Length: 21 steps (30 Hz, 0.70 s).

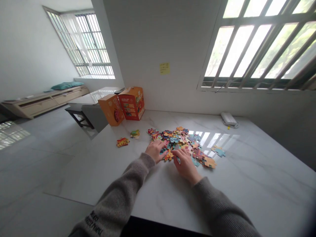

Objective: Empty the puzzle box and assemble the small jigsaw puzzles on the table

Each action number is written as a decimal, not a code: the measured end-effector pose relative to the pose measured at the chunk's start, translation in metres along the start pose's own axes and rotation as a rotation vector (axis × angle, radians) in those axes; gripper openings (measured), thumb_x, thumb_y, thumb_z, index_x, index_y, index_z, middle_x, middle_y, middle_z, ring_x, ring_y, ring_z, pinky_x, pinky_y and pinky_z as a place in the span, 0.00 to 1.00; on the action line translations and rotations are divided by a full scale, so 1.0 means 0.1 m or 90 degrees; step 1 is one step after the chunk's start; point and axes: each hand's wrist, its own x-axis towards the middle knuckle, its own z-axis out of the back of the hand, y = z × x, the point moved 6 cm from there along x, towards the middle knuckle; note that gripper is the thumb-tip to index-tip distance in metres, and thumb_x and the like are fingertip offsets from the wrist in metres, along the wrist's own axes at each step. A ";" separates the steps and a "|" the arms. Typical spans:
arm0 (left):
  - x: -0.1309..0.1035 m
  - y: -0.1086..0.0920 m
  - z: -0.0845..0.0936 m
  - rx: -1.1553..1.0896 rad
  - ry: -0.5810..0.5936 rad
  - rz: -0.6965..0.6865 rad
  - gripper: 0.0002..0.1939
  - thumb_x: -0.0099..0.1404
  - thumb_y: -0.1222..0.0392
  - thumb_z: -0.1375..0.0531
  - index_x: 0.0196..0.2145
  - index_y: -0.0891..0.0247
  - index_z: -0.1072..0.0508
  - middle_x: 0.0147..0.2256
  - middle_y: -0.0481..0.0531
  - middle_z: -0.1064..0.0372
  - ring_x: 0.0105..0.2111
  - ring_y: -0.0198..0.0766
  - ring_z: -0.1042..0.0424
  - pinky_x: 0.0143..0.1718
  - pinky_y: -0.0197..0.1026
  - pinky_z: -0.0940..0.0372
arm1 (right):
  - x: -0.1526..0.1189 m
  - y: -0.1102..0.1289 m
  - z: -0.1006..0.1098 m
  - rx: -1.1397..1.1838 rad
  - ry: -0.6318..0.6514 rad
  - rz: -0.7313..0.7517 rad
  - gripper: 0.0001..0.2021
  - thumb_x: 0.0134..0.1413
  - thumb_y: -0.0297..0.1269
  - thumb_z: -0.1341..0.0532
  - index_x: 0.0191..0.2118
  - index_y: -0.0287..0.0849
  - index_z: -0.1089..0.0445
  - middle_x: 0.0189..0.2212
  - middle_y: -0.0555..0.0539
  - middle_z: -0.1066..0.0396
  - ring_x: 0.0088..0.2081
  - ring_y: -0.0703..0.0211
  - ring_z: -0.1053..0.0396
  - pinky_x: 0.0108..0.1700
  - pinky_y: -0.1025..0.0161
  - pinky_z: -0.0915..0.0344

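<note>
My left hand [156, 150] and right hand [184, 164] apart, at near side of puzzle-piece pile [181, 135]; cannot tell whether either grips anything. Orange piece [169, 155] between them. Pile spreads beyond my hands and rightward. Outlying: blue-and-tan piece [219, 151] farther right, yellow-red pieces [122, 142] left, on marbled table [160, 197].

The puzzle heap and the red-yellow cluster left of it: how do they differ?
The puzzle heap spreads wide; the red-yellow cluster is small. The heap mixes many colours, including blue; the cluster shows mostly red and yellow. The left hand and right hand are at the heap; the cluster lies apart. Heap and cluster share the table.
</note>
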 end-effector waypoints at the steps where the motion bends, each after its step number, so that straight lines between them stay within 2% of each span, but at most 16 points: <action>1: -0.03 -0.04 -0.02 0.002 0.024 0.001 0.10 0.63 0.54 0.40 0.41 0.60 0.27 0.39 0.54 0.30 0.43 0.45 0.32 0.47 0.45 0.39 | 0.01 0.04 -0.06 -0.044 0.023 0.025 0.12 0.62 0.32 0.45 0.49 0.45 0.31 0.43 0.43 0.27 0.47 0.49 0.34 0.51 0.53 0.41; 4: -0.10 -0.04 -0.09 0.043 0.076 0.033 0.14 0.61 0.54 0.38 0.42 0.61 0.27 0.39 0.56 0.31 0.43 0.48 0.32 0.44 0.46 0.38 | 0.04 0.10 -0.22 -0.136 0.077 0.050 0.14 0.60 0.34 0.42 0.52 0.46 0.33 0.50 0.42 0.30 0.52 0.47 0.37 0.54 0.50 0.45; 7: -0.14 0.05 -0.14 0.073 0.058 0.058 0.16 0.60 0.52 0.38 0.44 0.60 0.27 0.41 0.58 0.34 0.44 0.50 0.34 0.44 0.48 0.37 | 0.06 0.09 -0.27 -0.171 0.091 0.036 0.08 0.60 0.37 0.40 0.46 0.47 0.32 0.50 0.43 0.31 0.52 0.46 0.39 0.54 0.50 0.46; 11: -0.14 0.13 -0.24 0.019 0.038 0.028 0.10 0.60 0.56 0.38 0.39 0.60 0.27 0.40 0.56 0.36 0.43 0.48 0.35 0.47 0.47 0.36 | 0.05 0.06 -0.25 -0.152 0.114 0.050 0.04 0.61 0.36 0.40 0.42 0.46 0.33 0.45 0.44 0.31 0.48 0.49 0.38 0.52 0.52 0.44; 14: -0.12 0.19 -0.30 -0.047 0.035 0.017 0.06 0.60 0.62 0.39 0.37 0.61 0.28 0.39 0.55 0.37 0.43 0.46 0.34 0.47 0.47 0.35 | 0.02 0.08 -0.22 -0.115 0.135 0.074 0.08 0.59 0.31 0.40 0.44 0.46 0.33 0.43 0.45 0.30 0.47 0.51 0.37 0.52 0.54 0.43; 18: -0.10 0.25 -0.27 -0.089 0.016 -0.013 0.13 0.54 0.65 0.37 0.39 0.62 0.29 0.39 0.55 0.35 0.41 0.45 0.33 0.47 0.47 0.33 | 0.00 0.02 -0.08 -0.057 0.081 0.043 0.09 0.59 0.29 0.41 0.44 0.46 0.32 0.41 0.45 0.30 0.47 0.51 0.37 0.52 0.54 0.43; 21: -0.09 0.25 -0.14 -0.089 -0.025 -0.078 0.11 0.53 0.68 0.38 0.36 0.62 0.30 0.39 0.55 0.32 0.42 0.47 0.32 0.48 0.50 0.33 | 0.01 -0.07 0.08 -0.020 0.006 -0.011 0.08 0.61 0.30 0.43 0.43 0.45 0.31 0.41 0.44 0.29 0.47 0.50 0.36 0.53 0.51 0.43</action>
